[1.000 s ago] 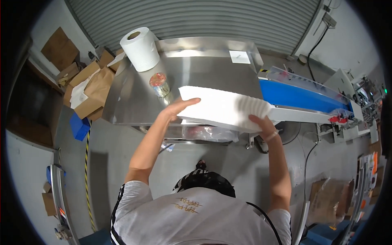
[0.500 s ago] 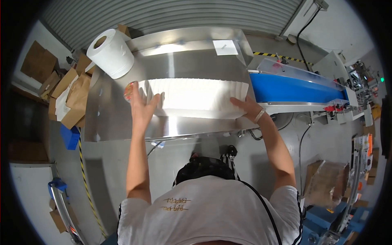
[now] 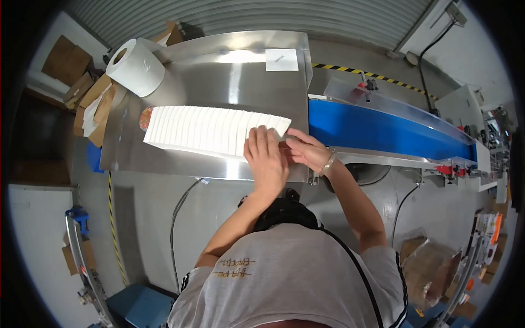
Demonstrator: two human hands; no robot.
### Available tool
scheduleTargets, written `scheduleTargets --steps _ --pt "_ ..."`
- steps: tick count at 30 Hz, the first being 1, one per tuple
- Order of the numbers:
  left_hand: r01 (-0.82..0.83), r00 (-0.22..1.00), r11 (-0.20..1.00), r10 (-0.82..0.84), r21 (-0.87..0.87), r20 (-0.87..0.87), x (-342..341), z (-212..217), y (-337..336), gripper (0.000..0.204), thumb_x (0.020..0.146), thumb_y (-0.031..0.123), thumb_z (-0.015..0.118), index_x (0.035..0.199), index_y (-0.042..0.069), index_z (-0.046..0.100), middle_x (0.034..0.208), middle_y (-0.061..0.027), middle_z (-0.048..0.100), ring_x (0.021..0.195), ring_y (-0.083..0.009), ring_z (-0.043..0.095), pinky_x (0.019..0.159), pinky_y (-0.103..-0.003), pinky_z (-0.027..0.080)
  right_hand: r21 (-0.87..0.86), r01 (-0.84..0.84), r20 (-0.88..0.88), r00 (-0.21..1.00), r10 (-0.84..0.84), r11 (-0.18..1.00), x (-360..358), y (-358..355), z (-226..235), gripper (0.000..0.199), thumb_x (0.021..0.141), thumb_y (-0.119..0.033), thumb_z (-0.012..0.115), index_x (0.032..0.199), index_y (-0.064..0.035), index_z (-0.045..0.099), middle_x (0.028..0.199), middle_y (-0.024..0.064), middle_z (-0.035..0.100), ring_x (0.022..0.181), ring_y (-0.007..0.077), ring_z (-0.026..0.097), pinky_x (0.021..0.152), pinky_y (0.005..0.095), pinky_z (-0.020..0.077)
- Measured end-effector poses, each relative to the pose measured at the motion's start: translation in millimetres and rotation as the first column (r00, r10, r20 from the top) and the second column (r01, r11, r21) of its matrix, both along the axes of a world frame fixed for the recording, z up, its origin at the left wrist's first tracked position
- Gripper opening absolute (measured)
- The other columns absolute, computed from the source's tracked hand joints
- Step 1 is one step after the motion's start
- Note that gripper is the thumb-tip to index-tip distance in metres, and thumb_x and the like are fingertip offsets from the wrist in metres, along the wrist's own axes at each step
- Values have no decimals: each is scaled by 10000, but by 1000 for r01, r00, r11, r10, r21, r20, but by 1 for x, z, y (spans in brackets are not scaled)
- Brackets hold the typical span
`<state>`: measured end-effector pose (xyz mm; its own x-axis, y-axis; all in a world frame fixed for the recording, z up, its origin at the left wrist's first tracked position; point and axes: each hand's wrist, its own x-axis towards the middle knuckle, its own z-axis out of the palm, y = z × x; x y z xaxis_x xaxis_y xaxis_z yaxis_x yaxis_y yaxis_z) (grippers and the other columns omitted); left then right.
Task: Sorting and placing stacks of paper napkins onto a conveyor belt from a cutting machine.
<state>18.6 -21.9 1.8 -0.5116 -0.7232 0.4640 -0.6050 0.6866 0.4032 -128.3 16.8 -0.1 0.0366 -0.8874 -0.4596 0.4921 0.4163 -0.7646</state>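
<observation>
Inspector A: Colour of the stack of folded sheets (image 3: 210, 130)?

Inspector B: Plain white, ribbed with thin grey fold lines. The counter (image 3: 219, 71) is bare silver steel; the paper roll (image 3: 136, 66) at far left is white.

Inspector A: And to the right?

Inspector B: The conveyor belt (image 3: 383, 134) is solid blue. The floor tape (image 3: 350, 72) beyond it is striped yellow and black.

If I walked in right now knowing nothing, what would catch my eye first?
Probably the long row of white folded sheets fanned across the shiny steel table, with the left hand and right hand pressed together at its right end. Next, the bright blue conveyor belt running off to the right, and the big white paper roll at the table's far left corner.
</observation>
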Motion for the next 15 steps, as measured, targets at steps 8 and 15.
scheduleTargets --steps 8,15 --pt "-2 998 1000 2 -3 -63 -2 -6 1 378 759 -64 572 1137 -41 575 1303 -229 441 1220 -442 371 1012 -534 296 -268 -2 -691 697 -191 963 -36 -11 -32 525 792 -182 725 1246 -82 483 1000 103 631 879 163 623 734 286 517" --pt "27 998 1000 -27 6 -50 3 2 -1 339 743 -74 585 1051 46 661 1333 -214 439 1285 -429 328 1032 -513 279 -338 -314 -705 709 -18 887 -50 -24 -16 498 725 -67 750 1164 -67 515 1094 60 561 951 149 574 810 280 496"
